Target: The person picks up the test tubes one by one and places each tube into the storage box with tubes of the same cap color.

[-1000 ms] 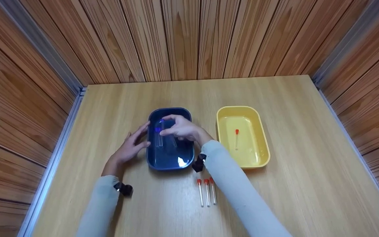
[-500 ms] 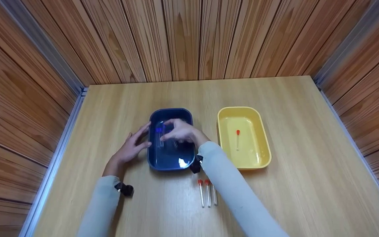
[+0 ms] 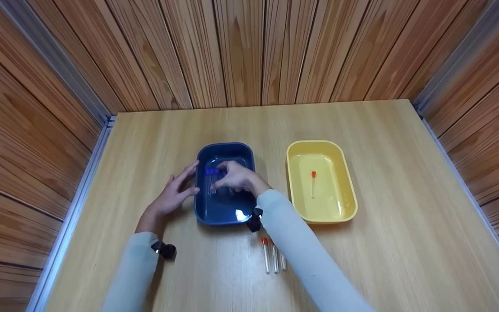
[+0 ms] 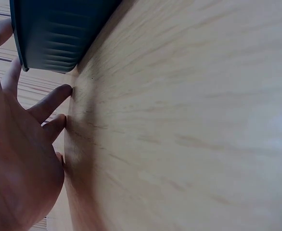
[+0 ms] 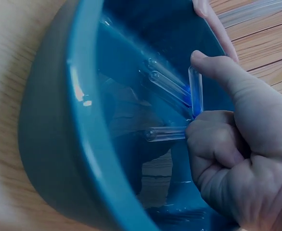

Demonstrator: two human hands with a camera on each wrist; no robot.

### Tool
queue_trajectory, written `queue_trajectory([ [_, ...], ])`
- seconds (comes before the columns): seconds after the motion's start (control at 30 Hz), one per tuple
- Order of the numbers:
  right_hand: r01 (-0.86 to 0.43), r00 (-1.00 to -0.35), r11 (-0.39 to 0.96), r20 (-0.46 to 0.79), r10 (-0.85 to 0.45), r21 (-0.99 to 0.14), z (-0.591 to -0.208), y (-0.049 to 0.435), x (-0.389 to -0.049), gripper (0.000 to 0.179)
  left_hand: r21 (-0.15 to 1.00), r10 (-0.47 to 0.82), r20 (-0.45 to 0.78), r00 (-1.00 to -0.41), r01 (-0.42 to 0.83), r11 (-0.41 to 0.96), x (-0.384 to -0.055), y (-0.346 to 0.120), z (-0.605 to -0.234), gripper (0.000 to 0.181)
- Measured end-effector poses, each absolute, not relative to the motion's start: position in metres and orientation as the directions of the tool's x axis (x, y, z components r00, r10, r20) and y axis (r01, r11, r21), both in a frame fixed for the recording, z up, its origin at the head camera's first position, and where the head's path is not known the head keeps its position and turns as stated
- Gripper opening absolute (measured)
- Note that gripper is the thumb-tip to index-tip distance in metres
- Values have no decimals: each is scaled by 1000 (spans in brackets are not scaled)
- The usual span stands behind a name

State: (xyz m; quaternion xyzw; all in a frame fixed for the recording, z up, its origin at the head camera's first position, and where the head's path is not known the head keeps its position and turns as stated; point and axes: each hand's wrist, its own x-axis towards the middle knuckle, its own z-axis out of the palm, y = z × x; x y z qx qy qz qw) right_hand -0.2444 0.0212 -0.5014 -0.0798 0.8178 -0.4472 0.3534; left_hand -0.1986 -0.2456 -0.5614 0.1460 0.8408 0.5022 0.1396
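In the head view my right hand [image 3: 237, 176] is inside the dark blue tray [image 3: 225, 219]. Seen from the right wrist, its thumb and forefinger pinch a clear test tube [image 5: 195, 86] with a blue cap end to end, the cap toward the forefinger. Two more blue-capped tubes [image 5: 169, 87] lie close together on the tray floor beside it, and another tube [image 5: 165, 134] reaches partly behind the curled fingers. My left hand [image 3: 171, 193] rests at the tray's left side, thumb and forefinger touching the rim, the other fingers [image 4: 53, 102] extended low by the tabletop.
To the right stands a yellow tray [image 3: 348, 208] holding one red-capped test tube [image 3: 313, 185]. Three red-capped tubes [image 3: 265, 256] lie side by side on the table in front, partly under the right forearm. Wood-panelled walls [image 3: 249, 52] enclose the table.
My right hand has come slightly nearer the front and lowered the blue-capped test tube toward the others in the blue tray. The left hand has kept its place at the rim.
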Motion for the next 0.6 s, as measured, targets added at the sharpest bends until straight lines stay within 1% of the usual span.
queue_trajectory([
  [0.17, 168, -744, 605, -503, -441, -779, -504, 19, -245, 86, 885, 389, -37, -921, 151, 441, -199, -245, -563, 75],
  [0.43, 142, -751, 647, -507, -423, -749, -507, 16, -244, 87, 888, 387, -54, -921, 132, 440, -200, -245, -565, 78],
  [0.6, 106, -753, 681, -506, -422, -725, -508, 14, -245, 87, 882, 390, -55, -919, 139, 451, -200, -246, -564, 77],
])
